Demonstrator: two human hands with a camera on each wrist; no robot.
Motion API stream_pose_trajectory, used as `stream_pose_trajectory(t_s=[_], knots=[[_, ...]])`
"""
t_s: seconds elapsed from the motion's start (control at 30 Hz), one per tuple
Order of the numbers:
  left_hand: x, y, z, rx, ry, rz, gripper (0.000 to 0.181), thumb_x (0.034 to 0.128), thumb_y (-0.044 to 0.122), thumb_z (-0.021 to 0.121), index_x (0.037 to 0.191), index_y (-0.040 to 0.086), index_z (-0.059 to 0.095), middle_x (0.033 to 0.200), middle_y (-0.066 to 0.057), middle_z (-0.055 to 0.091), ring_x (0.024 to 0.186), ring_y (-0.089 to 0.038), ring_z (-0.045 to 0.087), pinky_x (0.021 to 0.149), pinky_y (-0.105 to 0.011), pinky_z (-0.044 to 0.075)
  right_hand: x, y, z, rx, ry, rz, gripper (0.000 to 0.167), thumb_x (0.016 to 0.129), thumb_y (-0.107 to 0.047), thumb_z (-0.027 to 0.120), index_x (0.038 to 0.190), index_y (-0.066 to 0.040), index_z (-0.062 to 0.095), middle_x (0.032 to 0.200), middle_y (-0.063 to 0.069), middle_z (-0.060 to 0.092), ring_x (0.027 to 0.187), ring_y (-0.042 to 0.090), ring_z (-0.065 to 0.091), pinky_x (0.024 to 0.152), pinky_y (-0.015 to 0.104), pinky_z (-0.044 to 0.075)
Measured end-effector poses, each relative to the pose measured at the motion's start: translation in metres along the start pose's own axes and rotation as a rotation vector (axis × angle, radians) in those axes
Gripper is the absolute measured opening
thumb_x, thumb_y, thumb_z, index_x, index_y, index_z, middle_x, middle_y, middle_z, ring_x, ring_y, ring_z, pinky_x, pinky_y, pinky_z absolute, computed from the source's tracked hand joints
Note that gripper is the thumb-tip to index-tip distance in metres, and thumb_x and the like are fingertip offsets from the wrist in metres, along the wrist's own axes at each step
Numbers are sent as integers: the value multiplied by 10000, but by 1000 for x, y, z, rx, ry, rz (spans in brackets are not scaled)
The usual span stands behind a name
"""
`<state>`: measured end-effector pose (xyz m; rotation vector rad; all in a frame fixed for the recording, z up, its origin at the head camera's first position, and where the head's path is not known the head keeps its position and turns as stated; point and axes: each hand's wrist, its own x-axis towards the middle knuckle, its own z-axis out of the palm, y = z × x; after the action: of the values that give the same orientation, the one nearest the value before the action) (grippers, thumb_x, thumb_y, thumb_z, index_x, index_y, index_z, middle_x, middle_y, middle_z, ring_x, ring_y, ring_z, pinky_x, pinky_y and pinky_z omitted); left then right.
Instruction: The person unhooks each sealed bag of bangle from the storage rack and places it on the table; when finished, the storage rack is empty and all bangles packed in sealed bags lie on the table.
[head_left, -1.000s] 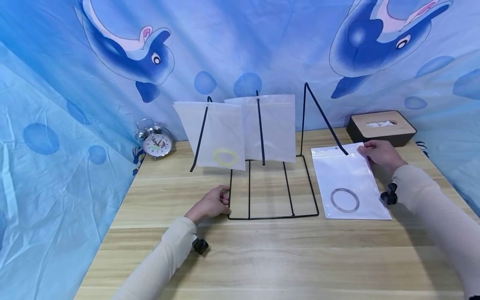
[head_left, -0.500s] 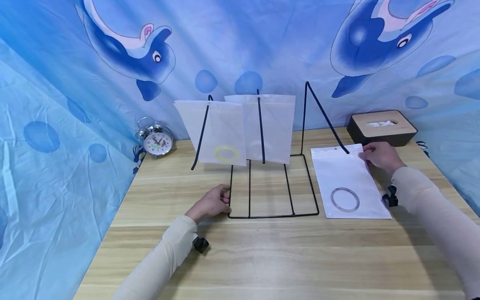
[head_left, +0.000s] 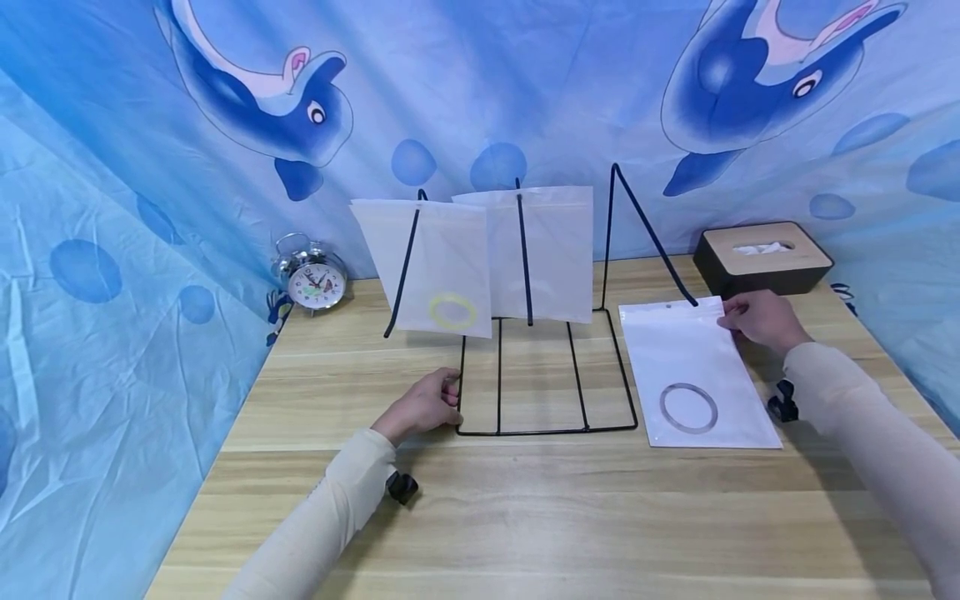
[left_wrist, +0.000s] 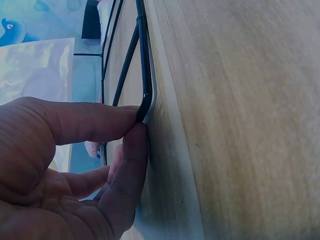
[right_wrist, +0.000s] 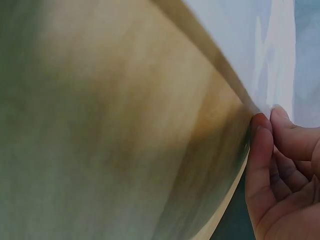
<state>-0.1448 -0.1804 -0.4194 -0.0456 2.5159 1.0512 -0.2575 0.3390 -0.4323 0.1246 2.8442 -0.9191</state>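
Note:
My left hand [head_left: 423, 406] pinches the front left corner of a black wire display rack [head_left: 551, 432] between thumb and fingers. With thumb and forefinger, my right hand [head_left: 765, 319] pinches the upper right edge of a white zip bag [head_left: 686, 350] that contains a grey ring [head_left: 688, 408]. The bag's top edge is by the tip of the rack's right-hand hook [head_left: 652, 229], and its small hole shows left of that tip. Two more white zip bags hang on the other hooks: the left bag [head_left: 442, 258] shows a yellow ring [head_left: 452, 312], the middle bag [head_left: 558, 250] nothing clear.
A silver alarm clock [head_left: 315, 285] stands at the back left of the wooden table [head_left: 525, 525]. At the back right is a tissue box [head_left: 761, 254] with a wooden lid. Behind the table hangs a blue dolphin-print curtain [head_left: 510, 67].
My right hand has brought the zip bag slightly down and towards me, so the hook tip now lies at its top edge. The left hand keeps its hold on the rack.

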Motion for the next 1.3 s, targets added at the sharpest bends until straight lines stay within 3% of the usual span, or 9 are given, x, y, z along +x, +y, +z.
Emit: stream_pose_trajectory(t_s=[0.17, 0.43, 0.7, 0.87, 1.1, 1.3], knots=[[0, -2, 0, -9, -6, 8, 799, 760, -52, 790, 1474, 16, 437, 1061, -62, 568, 946, -202, 556, 857, -372, 474, -1, 1, 2, -10, -2, -15, 360, 966, -72, 656, 1240, 152, 586, 1031, 294, 628, 889, 397, 596, 768, 513, 508], [1, -5, 2, -31, 2, 38, 805, 755, -69, 794, 1473, -7, 435, 1064, -72, 567, 947, -199, 555, 852, -373, 483, -2, 3, 0, -23, -16, -45, 359, 974, -41, 627, 1257, 171, 570, 1052, 313, 628, 894, 395, 615, 755, 502, 520], [0, -5, 1, -41, -1, 38, 792, 767, -72, 781, 1474, -10, 429, 1045, -70, 559, 924, -195, 546, 851, -374, 470, 0, 8, 1, -34, -31, -40, 382, 983, -57, 621, 1293, 156, 552, 1120, 341, 604, 950, 430, 602, 828, 568, 500], [0, -5, 1, -39, -2, 41, 797, 765, -73, 779, 1475, -15, 423, 1039, -66, 561, 928, -196, 546, 875, -381, 466, -1, 7, -1, -69, 13, -45, 375, 977, -70, 636, 1270, 155, 572, 1120, 343, 610, 972, 455, 579, 822, 577, 490], [-1, -3, 2, -51, 1, 38, 800, 764, -75, 778, 1477, -9, 423, 1030, -61, 560, 920, -196, 546, 876, -384, 467, -8, -14, -9, -96, 63, -74, 329, 988, -78, 620, 1226, 148, 609, 1125, 349, 620, 982, 473, 586, 812, 582, 496], [-1, -2, 1, -37, 5, 37, 801, 767, -65, 783, 1481, 3, 426, 1028, -56, 562, 920, -193, 547, 881, -389, 457, -15, -43, -15, -31, 118, -148, 343, 1040, -176, 553, 1238, 97, 615, 1103, 324, 628, 944, 437, 617, 750, 529, 526]])
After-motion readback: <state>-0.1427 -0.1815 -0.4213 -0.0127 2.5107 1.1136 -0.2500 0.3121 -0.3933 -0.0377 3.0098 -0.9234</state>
